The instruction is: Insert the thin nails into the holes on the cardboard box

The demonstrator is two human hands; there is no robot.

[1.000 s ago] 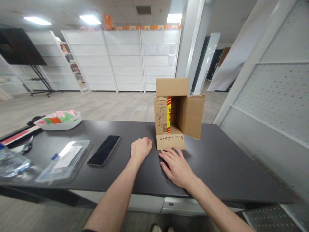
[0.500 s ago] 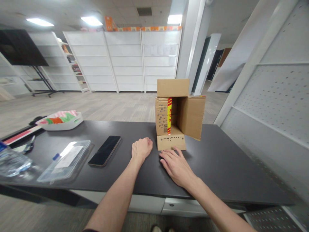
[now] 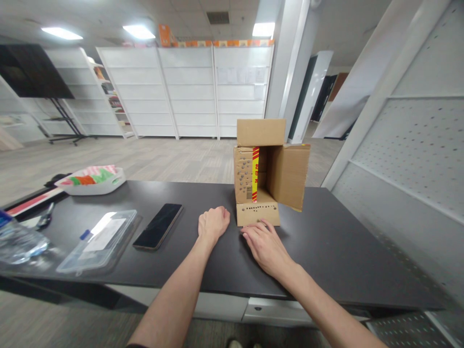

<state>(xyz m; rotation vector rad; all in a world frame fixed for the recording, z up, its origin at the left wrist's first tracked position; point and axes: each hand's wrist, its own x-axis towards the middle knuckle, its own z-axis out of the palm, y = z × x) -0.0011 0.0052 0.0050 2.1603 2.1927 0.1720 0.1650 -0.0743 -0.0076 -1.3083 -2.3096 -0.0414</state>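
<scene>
My left hand rests on the dark table as a closed fist, its back toward me. The inside of the fist is hidden. To its right stands a cardboard box, its open side facing me, with yellow and red tape on the left part. Small grey dots mark that part, and a row of dark dots runs along the lower flap. My right hand lies palm down at the flap's front edge, fingers loosely spread and slightly bent. Whether the fingertips touch the flap I cannot tell.
Left of my fist lie a black phone and a clear plastic case. Farther left are a water bottle, scissors and a white basket with colourful cloth or wrapping. A perforated panel rises on the right.
My right thumb has drawn in under the hand, and its fingers have shifted slightly. The left fist and the box look the same.
</scene>
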